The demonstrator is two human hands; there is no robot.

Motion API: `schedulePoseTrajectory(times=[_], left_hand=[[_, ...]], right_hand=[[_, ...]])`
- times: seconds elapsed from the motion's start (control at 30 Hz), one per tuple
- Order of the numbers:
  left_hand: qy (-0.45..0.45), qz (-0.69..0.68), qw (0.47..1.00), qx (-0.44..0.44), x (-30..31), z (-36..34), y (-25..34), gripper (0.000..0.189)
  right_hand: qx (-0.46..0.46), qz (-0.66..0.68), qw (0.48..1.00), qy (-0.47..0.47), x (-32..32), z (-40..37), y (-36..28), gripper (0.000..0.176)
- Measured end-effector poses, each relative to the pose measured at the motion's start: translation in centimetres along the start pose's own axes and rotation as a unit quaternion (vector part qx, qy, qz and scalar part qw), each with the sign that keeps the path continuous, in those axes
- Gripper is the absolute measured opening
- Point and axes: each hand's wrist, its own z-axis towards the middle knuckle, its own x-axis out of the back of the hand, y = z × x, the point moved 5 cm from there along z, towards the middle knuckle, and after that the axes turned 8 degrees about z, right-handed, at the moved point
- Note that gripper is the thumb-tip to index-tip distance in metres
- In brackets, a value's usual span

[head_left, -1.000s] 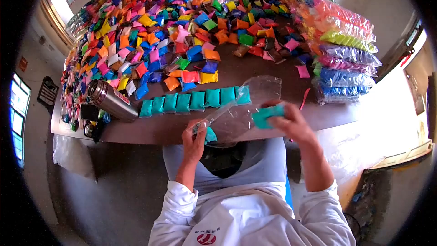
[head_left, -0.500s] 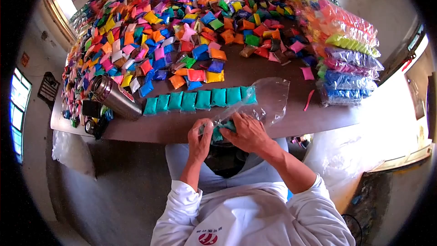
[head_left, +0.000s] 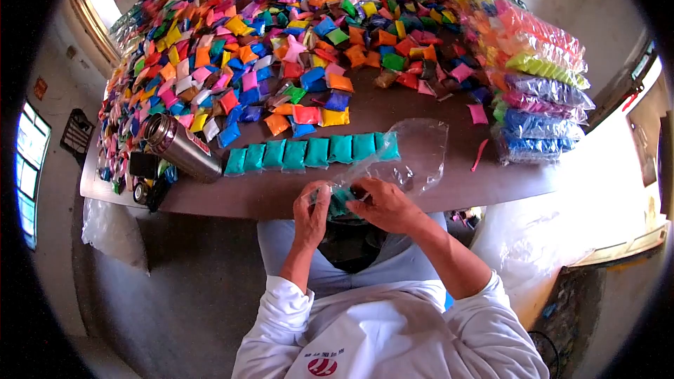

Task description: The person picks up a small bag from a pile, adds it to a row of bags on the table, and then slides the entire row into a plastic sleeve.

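Note:
At the near table edge, my left hand [head_left: 311, 212] is closed on the rim of a clear plastic bag [head_left: 427, 158]. My right hand [head_left: 386, 205] faces it, thumb and fingers curled around small teal packets [head_left: 340, 201]. These packets sit between the hands, at the bag's near end; the fingers and film partly cover them. Most of the bag spreads flat on the table to the right. Just beyond my hands lies a neat row of several teal packets [head_left: 295, 154], its right end under the bag's film.
A large heap of colourful packets [head_left: 281, 35] covers the far table [head_left: 449, 196]. Bagged packets [head_left: 540, 102] are stacked at right, near a pink strip [head_left: 479, 154]. A metal flask [head_left: 184, 149] and a small black device [head_left: 142, 165] are at left.
My right hand has drawn back slightly, and its fingers have shifted from over the teal packets to their right side. My left hand keeps its grip on the bag. The view has shifted slightly.

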Motion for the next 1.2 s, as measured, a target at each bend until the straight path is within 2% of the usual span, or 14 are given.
schedulePoseTrajectory(times=[0.1,0.33,0.4,0.47,0.53,0.57,0.63,0.73,0.8,0.83,0.9,1.0,1.1,1.2], left_hand=[[-0.003,-0.017,1.000,-0.003,-0.1,0.1,0.1,0.036],[-0.002,0.008,1.000,-0.019,0.2,0.1,0.9,0.029],[-0.001,-0.038,0.999,-0.001,-0.3,-0.2,-1.5,0.028],[0.007,-0.100,0.995,0.011,-0.6,-0.4,-1.5,0.028],[0.004,-0.084,0.996,0.008,-0.4,-0.3,-0.9,0.029],[0.001,-0.067,0.998,0.003,-0.4,-0.3,-0.8,0.030],[-0.002,-0.049,0.999,-0.002,-0.3,-0.2,-0.7,0.029],[-0.010,-0.020,1.000,0.009,0.0,-0.2,-0.2,0.028],[-0.017,-0.007,1.000,0.025,0.1,-0.2,0.2,0.029],[-0.014,0.005,1.000,0.023,0.2,-0.2,0.4,0.029],[-0.010,0.019,0.999,0.024,0.1,-0.2,0.6,0.030],[0.003,0.021,1.000,0.000,0.1,-0.2,0.9,0.031],[0.027,0.044,0.999,-0.004,0.3,-0.5,1.0,0.028],[-0.002,0.045,0.999,0.023,0.2,-0.4,1.0,0.029]], right_hand=[[-0.031,-0.039,0.999,-0.002,-0.1,0.2,0.1,0.033],[0.006,-0.084,0.995,0.047,0.1,0.1,-0.1,0.021],[0.015,-0.112,0.992,0.055,1.9,-0.4,-1.6,0.019],[0.050,-0.085,0.989,0.109,4.9,-0.6,-3.9,0.013],[0.167,-0.096,0.955,0.226,8.3,-0.4,-7.3,0.007],[0.180,-0.088,0.946,0.255,9.9,0.1,-7.6,0.006],[0.218,-0.172,0.911,0.306,12.4,1.8,-9.5,0.010],[0.179,-0.171,0.934,0.259,14.5,6.4,-7.3,0.014],[0.045,-0.257,0.958,0.120,14.8,9.7,-3.9,0.019],[0.046,-0.256,0.958,0.119,15.5,10.8,-2.9,0.019],[0.018,-0.342,0.938,-0.063,14.6,12.5,-0.2,0.029],[-0.030,-0.381,0.914,-0.136,12.8,13.4,3.0,0.042],[-0.031,-0.396,0.893,-0.210,10.7,12.6,3.7,0.055],[-0.008,-0.389,0.897,-0.210,9.3,12.4,5.9,0.057]])
